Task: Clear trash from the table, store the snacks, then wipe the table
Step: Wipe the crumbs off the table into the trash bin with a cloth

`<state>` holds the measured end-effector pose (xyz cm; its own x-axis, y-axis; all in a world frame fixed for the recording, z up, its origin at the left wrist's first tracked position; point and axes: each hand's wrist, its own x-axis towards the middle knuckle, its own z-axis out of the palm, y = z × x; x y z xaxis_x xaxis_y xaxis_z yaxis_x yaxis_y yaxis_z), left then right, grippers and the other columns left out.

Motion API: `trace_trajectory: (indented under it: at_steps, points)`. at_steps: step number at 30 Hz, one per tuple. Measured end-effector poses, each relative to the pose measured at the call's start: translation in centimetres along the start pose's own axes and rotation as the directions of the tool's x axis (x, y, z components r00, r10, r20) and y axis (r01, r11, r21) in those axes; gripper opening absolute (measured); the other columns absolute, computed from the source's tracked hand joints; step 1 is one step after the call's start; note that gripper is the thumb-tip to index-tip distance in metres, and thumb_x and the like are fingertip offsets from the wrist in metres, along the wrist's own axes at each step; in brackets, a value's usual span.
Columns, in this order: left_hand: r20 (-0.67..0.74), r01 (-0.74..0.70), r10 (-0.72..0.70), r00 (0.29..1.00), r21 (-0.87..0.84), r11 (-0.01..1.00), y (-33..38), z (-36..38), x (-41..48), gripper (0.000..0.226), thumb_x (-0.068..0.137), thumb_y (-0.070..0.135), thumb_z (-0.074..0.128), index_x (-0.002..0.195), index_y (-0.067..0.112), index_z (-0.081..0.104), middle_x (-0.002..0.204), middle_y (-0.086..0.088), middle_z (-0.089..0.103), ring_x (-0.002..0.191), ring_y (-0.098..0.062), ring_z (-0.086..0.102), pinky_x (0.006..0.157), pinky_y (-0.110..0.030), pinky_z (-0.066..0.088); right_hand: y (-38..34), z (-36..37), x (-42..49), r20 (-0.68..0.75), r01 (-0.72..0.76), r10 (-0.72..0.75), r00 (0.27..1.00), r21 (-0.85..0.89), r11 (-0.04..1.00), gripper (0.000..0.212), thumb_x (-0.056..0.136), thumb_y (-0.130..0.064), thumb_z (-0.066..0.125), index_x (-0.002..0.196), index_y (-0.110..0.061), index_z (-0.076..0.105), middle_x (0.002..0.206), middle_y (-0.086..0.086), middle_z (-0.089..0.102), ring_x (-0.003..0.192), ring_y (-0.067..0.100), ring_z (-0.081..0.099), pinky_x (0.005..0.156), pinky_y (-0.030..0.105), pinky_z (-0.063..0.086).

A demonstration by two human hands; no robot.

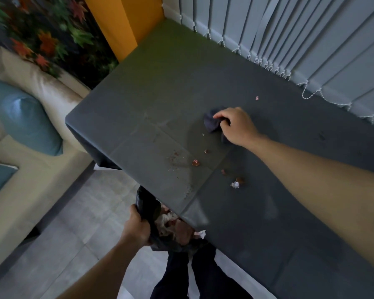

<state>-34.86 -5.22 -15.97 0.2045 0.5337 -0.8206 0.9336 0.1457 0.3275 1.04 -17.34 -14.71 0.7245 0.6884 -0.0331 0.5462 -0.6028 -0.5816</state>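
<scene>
Dark grey cloth (212, 124), bunched into a soft wad, sits under your right hand (235, 126) near the middle of the table (138, 93). Your fingers curl over it and grip it against the surface, and the hand hides most of the far side of the wad.

Your left hand (137, 228) is closed round the rim of a black plastic bag (147, 203), holding it just below the near edge of the table. The table edge cuts off part of the bag's mouth. Inside you can make out crumpled white paper and brownish lumps, too dim to identify. A white scrap (201, 234) sits right at the table edge above the bag; you cannot tell whether it rests on the table or in the bag.

Reddish-brown crumbs (195, 162) lie scattered between the wad and the near edge, with fine specks around them. A crumpled white paper bit (235, 184) touches one brown crumb. A tiny pink fleck (257, 97) lies alone beyond your right hand, towards the blinds (311, 39).

The table covering is smooth and matte, with faint fold creases crossing it. At the left, a cream sofa (41, 87) and blue cushion (24, 119) are blurred.
</scene>
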Motion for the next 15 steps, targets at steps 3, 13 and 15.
trace_trajectory:
  at_steps: [3, 13, 15]
  points:
    - [0.002, 0.003, -0.003, 1.0, -0.002, 1.0, 0.0, 0.2, -0.2, 0.049, 0.092, -0.009, 0.03, 0.132, 0.017, 0.033, 0.119, -0.015, 0.051, 0.105, -0.045, 0.057, 0.068, -0.063, 0.06, -0.7, 0.6, -2.0, 0.041, 0.062, -0.062, 0.997, 0.023, 0.998, 0.032, 0.084, -0.006, 0.055, 0.101, -0.021, 0.076, 0.102, -0.001, 0.073, 0.097, 0.022, 0.058, 0.09, 0.029, 0.044]
    - [0.001, -0.011, 0.011, 1.0, 0.022, 1.0, 0.4, 0.4, -0.3, 0.046, 0.091, -0.008, 0.03, 0.129, 0.018, 0.034, 0.114, -0.013, 0.052, 0.102, -0.042, 0.058, 0.071, -0.059, 0.061, 0.3, -1.9, -2.8, -0.355, -0.127, 0.233, 0.906, 0.296, 0.947, 0.018, 0.081, -0.011, 0.051, 0.081, -0.014, 0.07, 0.078, 0.0, 0.07, 0.075, 0.011, 0.06, 0.071, 0.024, 0.043]
    - [-0.006, -0.014, 0.014, 1.0, 0.03, 0.999, 0.5, 0.4, -0.2, 0.044, 0.09, -0.007, 0.03, 0.126, 0.018, 0.034, 0.114, -0.014, 0.052, 0.1, -0.043, 0.058, 0.07, -0.059, 0.061, 2.3, -3.1, -0.7, -0.538, -0.216, 0.347, 0.768, 0.293, 0.932, 0.026, 0.081, -0.008, 0.046, 0.091, -0.009, 0.07, 0.091, 0.01, 0.071, 0.091, 0.027, 0.059, 0.083, 0.029, 0.04]
